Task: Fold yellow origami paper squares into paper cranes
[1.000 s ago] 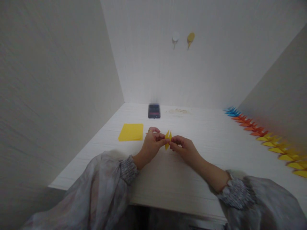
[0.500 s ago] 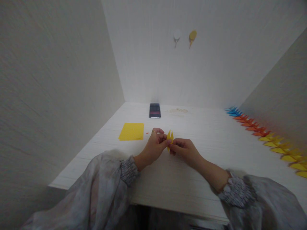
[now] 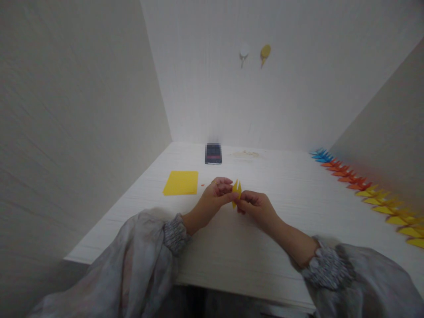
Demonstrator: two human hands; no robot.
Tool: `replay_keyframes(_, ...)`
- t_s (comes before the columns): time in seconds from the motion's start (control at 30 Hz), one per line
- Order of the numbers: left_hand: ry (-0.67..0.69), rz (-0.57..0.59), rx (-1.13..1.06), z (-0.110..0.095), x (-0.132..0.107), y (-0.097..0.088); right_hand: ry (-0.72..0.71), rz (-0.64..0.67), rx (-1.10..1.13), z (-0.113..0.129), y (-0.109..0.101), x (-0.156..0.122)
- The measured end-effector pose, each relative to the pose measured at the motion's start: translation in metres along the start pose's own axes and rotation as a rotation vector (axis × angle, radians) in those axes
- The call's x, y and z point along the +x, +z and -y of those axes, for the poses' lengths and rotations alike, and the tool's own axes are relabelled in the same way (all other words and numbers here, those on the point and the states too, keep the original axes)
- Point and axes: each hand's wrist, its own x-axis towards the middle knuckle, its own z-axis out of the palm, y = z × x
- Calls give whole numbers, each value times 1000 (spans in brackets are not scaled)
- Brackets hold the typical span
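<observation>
A: Largest first?

B: White counter (image 3: pixel 228 256), walled at back and sides. Along its right side, a row of folded paper shapes (image 3: pixel 397 218): blue at the far end, then orange-red, then yellow nearest. Left of centre, flat yellow sheets (image 3: pixel 181 182), edges slightly out of line.

A: Hands?

B: Close together over the middle of the counter. Left hand (image 3: pixel 215 195) and right hand (image 3: pixel 257 205) both pinch one folded yellow paper (image 3: pixel 235 189), thumbs toward the wearer. Some right fingertips hidden.

A: How would it handle?

B: Next to no weight, I'd judge. Stiffer where layers stack, soft at the thin ends; dry, unlikely to slip. Would crease or tear under a hard squeeze. Best hold: a light pinch low on the thick middle, tips left free.

A: Looks?

B: Plain bright yellow, narrow, roughly upright. Two pointed tips rise side by side, a slim gap between; below, it tapers partly behind the fingers. Inner folds too small to read.

A: Smallest item?

B: Orange speck (image 3: pixel 202 185) on the counter, between sheets and left hand.
</observation>
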Motion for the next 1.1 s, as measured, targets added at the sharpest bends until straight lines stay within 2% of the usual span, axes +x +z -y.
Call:
replay_keyframes(0.17, -25, 73, 74, 1, 1, -5, -129, -8, -235, -2, -4, 0)
replay_keyframes(0.27, -43, 105, 67, 1, 2, -7, -241, -21, -263, -2, -8, 0)
replay_keyframes(0.4, -87, 136, 82, 2, 1, -7, -411, -125, -275, 0, -13, -1)
replay_keyframes(0.47, -114, 158, 85, 2, 1, -8, -455, -122, -284, 0, -13, 0)
replay_keyframes(0.6, -165, 196, 92, 3, 0, -9, -461, -78, -261, -1, -13, 1)
replay_keyframes(0.9, -172, 196, 235, 2, 0, -10, -384, -24, -81, -10, -19, 5)
replay_keyframes(1.1, -179, 169, 239, 1, 0, -8, -391, -43, -185, -10, -20, 4)
